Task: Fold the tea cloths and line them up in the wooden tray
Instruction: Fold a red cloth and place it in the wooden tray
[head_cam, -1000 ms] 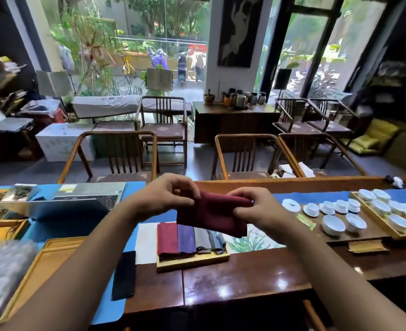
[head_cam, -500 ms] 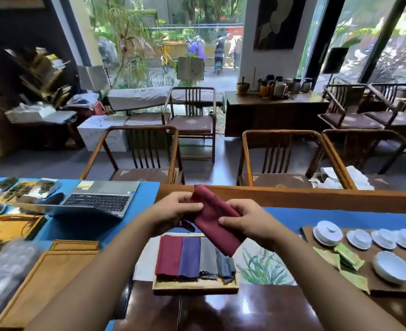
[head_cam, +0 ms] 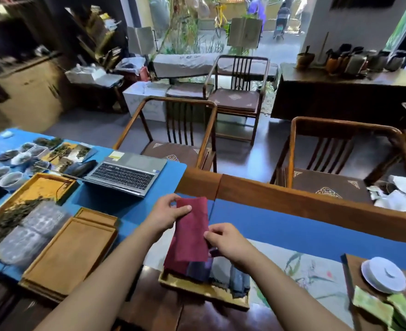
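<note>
Head view looks down on a folded maroon tea cloth [head_cam: 192,231] held between 2 hands above the left end of the wooden tray [head_cam: 204,291]. The left hand [head_cam: 166,215] pinches the cloth's upper left edge, thumb on top; the right hand [head_cam: 225,242] pinches its right edge lower down, fingers curled onto the fabric. The cloth's lower end overlaps the row already in the tray: a red cloth [head_cam: 173,261], a purple cloth [head_cam: 198,268], a grey cloth [head_cam: 219,271] and a blue-grey cloth [head_cam: 239,280], lying side by side.

The cloth looks light, soft and limp, so it will likely sag and unfold unless it is held at the folded edges or opposite ends, as both hands do now. Nothing about it seems slippery or fragile.

Just left of the tray on the blue mat [head_cam: 292,232] lie stacked empty wooden trays [head_cam: 70,254]; beyond them sit an open laptop [head_cam: 128,174] and dishes of tea leaves [head_cam: 11,161]. White lidded cups [head_cam: 383,274] and green cloths [head_cam: 373,306] stand well apart to the right. Little free space shows in the tray, which seems the main obstacle; the tabletop [head_cam: 154,309] near it is otherwise unblocked.
</note>
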